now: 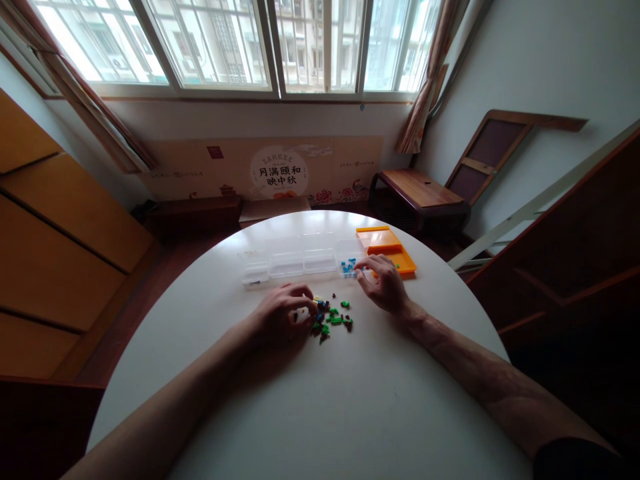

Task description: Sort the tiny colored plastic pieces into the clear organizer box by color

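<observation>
A loose pile of small building bricks (334, 320), mostly green and dark brown with some blue ones, lies in the middle of the white table. My left hand (286, 312) is at the pile's left edge, fingers curled and closed at the tips; whatever they pinch is hidden among the bricks. Above the right end of a row of clear plastic compartments (286, 265) is my right hand (384, 283), its thumb and fingers drawn together. Blue bricks (348, 268) lie in the compartment under its fingertips. I cannot make out what is between those fingers.
An orange tray (407, 261) with an orange-framed clear panel (379, 239) stands behind my right hand. The round white table (350, 413) curves away at the back. Beyond it are a wooden seat (420, 187), a printed cardboard panel (200, 167) and windows.
</observation>
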`<state>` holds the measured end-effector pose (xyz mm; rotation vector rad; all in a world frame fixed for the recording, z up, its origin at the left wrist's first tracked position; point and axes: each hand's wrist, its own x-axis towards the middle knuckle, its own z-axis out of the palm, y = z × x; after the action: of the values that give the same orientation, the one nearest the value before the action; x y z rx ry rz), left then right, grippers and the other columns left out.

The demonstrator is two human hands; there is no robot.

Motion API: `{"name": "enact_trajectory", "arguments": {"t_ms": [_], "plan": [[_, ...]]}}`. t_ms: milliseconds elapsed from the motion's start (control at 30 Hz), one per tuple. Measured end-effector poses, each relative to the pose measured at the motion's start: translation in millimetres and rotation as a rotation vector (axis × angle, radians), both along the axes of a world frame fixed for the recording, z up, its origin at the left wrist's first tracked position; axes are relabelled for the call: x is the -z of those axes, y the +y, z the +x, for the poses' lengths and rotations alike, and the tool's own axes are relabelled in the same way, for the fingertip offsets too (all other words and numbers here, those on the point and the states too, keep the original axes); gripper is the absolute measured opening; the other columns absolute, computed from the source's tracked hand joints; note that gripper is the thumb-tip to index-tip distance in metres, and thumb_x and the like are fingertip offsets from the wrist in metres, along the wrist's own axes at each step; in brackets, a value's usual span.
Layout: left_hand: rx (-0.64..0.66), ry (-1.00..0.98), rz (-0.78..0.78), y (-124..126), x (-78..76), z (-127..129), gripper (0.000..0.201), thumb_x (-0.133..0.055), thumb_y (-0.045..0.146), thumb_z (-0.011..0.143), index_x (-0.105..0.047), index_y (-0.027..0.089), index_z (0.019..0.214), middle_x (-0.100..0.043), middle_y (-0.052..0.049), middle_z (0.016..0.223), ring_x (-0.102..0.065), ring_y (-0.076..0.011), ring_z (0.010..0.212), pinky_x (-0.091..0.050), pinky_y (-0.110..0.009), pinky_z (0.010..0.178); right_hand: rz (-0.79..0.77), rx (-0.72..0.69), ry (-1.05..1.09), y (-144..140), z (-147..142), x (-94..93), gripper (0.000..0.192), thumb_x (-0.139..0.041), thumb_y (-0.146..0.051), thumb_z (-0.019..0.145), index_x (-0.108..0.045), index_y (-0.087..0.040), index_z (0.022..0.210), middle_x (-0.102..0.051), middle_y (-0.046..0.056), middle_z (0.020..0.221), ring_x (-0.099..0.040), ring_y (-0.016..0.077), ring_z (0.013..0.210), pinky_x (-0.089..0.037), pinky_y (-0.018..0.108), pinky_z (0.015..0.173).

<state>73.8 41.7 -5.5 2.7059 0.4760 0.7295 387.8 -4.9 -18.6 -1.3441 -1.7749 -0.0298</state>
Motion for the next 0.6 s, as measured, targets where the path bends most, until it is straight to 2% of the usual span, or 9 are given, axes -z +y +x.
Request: {"name": "enact_trajectory", "arguments": {"t_ms": [100,267,600], "plan": [[-0.001,0.022,0.006,0.2,-0.3,0.2,0.011,-0.077,0.024,0.092,-0.082,0.027,0.101,-0.077,-0.005,0.105,-0.071,-0.0169,0.084,-0.058,-0.029,0.079,-0.003,-0.004,-0.004,-1.0,-0.4,-1.8,0.01,-0.064,-0.023,0.1,-0.073,-0.025,0.095,-0.077,0.005,0.096,-0.068,0.028,0.096,-0.053,0.044,0.097],[0.018,0.005,-0.003,-2.0,-3.6,2.5,0.009,-0.073,0.024,0.096,-0.082,0.026,0.095,-0.077,-0.004,0.101,-0.072,-0.0153,0.083,-0.058,-0.027,0.079,-0.01,-0.01,-0.007,-1.2,-0.3,-2.0,0.01,-0.065,-0.022,0.099,-0.073,-0.025,0.095,-0.078,0.004,0.096,-0.068,0.0278,0.096,-0.053,0.045,0.098],[0.021,-0.003,-0.025,-0.9,-1.4,3.5,0.01,-0.072,0.026,0.098,-0.081,0.025,0.096,-0.077,-0.005,0.103,-0.073,-0.0166,0.087,-0.058,-0.029,0.082,-0.006,-0.022,-0.007,-1.7,-1.9,-2.7,0.01,-0.065,-0.021,0.099,-0.073,-0.025,0.095,-0.078,0.005,0.098,-0.069,0.0275,0.098,-0.053,0.044,0.099]]}}
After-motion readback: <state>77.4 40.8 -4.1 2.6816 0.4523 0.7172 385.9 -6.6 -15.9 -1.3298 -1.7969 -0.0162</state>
